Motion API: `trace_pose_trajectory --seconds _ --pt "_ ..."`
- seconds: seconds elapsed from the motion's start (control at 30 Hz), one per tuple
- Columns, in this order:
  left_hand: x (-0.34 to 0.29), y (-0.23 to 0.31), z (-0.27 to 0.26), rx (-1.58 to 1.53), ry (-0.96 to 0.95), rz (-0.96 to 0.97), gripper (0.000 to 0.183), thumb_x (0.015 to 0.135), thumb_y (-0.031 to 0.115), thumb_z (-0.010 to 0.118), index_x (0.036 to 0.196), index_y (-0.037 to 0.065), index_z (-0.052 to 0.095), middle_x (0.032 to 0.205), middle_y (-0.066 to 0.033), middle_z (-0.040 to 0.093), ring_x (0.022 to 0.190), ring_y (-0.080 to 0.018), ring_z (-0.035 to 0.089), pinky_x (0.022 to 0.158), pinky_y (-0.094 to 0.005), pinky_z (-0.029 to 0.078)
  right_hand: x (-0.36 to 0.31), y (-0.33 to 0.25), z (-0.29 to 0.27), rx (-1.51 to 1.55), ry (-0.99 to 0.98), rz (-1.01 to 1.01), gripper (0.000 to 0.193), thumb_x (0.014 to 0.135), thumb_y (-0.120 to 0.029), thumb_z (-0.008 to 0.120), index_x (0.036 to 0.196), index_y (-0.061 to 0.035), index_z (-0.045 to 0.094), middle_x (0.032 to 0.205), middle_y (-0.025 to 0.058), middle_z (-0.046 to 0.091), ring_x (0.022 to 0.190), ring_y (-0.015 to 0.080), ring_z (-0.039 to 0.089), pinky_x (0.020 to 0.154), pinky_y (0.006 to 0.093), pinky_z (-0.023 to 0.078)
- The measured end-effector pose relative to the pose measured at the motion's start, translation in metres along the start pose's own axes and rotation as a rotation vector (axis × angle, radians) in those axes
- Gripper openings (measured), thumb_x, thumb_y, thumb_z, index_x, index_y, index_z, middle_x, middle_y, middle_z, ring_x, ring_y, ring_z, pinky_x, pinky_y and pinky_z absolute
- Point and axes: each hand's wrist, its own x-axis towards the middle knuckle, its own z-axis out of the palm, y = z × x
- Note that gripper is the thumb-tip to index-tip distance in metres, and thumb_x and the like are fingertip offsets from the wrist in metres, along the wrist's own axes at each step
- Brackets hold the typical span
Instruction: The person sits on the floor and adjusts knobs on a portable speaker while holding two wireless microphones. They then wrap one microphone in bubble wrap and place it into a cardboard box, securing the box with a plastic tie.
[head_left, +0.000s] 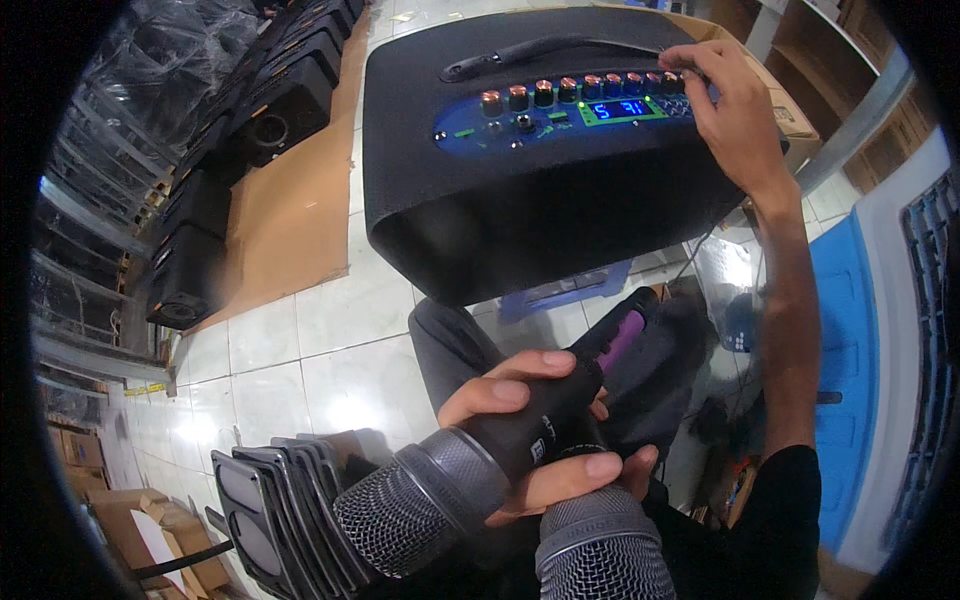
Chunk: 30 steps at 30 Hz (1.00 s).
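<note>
My left hand [560, 482] is closed around two wireless microphones. One black microphone [425, 500] lies slantwise, its mesh head toward the lower left and a purple strip on its handle. The other microphone [605, 552] points its mesh head toward the lower edge; fingers hide much of its handle. Beyond them a large black speaker [480, 210] carries a control panel with copper-topped knobs and a lit blue display [618, 112]. My right hand [735, 110] reaches to the panel's right end, thumb and fingers around a control knob [672, 82] there, beside the carry handle [560, 45].
Black speakers [275, 125] line a cardboard sheet [290, 225] at the left. Several black-framed panels [265, 515] lean together at the lower left, near open cartons [165, 530]. A blue plastic piece [845, 310] stands at the right. Beneath the speaker shows a blue stool [565, 290].
</note>
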Motion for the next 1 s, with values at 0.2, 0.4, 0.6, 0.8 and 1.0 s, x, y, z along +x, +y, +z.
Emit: trace_pose_trajectory --seconds 0.2,0.4,0.6,0.8,1.0 --pt "-0.003 -0.005 0.002 0.045 0.045 0.045 0.069 0.070 0.004 0.085 0.124 0.022 0.044 0.128 -0.0117 0.049 0.107 -0.0305 0.060 0.091 -0.0403 0.053 0.004 -0.004 -0.002 0.009 -0.063 0.027 0.021 0.094 -0.012 0.054 0.111 -0.0080 0.066 0.107 0.0119 0.063 0.095 0.0259 0.063 0.086 0.0357 0.051" --pt "-0.004 -0.001 0.002 0.159 -0.006 0.039 0.069 0.070 0.004 0.084 0.124 0.022 0.044 0.128 -0.0126 0.050 0.108 -0.0304 0.060 0.091 -0.0403 0.053 0.028 -0.023 -0.001 0.109 -0.181 0.044 0.021 0.093 -0.020 0.062 0.111 -0.0116 0.068 0.113 0.0091 0.066 0.108 0.0250 0.062 0.094 0.0359 0.051" --pt "-0.002 0.001 0.002 -0.036 0.083 -0.028 0.070 0.070 0.003 0.084 0.124 0.021 0.043 0.127 -0.0136 0.050 0.109 -0.0290 0.059 0.094 -0.0400 0.050 0.033 -0.027 0.012 0.219 -0.282 0.115 0.024 0.091 -0.020 0.062 0.113 -0.0136 0.067 0.113 0.0086 0.067 0.110 0.0240 0.062 0.097 0.0377 0.049" --pt "-0.001 -0.008 0.001 0.088 0.109 0.021 0.071 0.070 0.003 0.084 0.124 0.021 0.043 0.124 -0.0136 0.051 0.108 -0.0273 0.059 0.096 -0.0393 0.049 0.023 -0.017 0.006 0.324 -0.317 0.100 0.027 0.090 -0.018 0.064 0.116 -0.0133 0.066 0.113 0.0070 0.067 0.109 0.0220 0.063 0.098 0.0395 0.049" --pt "0.004 -0.010 -0.001 -0.056 0.103 -0.028 0.069 0.069 0.004 0.085 0.123 0.020 0.045 0.123 -0.0133 0.052 0.108 -0.0276 0.059 0.095 -0.0399 0.049 0.023 -0.018 0.009 0.302 -0.304 0.058 0.028 0.090 -0.020 0.066 0.118 -0.0134 0.065 0.111 0.0073 0.068 0.107 0.0218 0.064 0.097 0.0382 0.049"
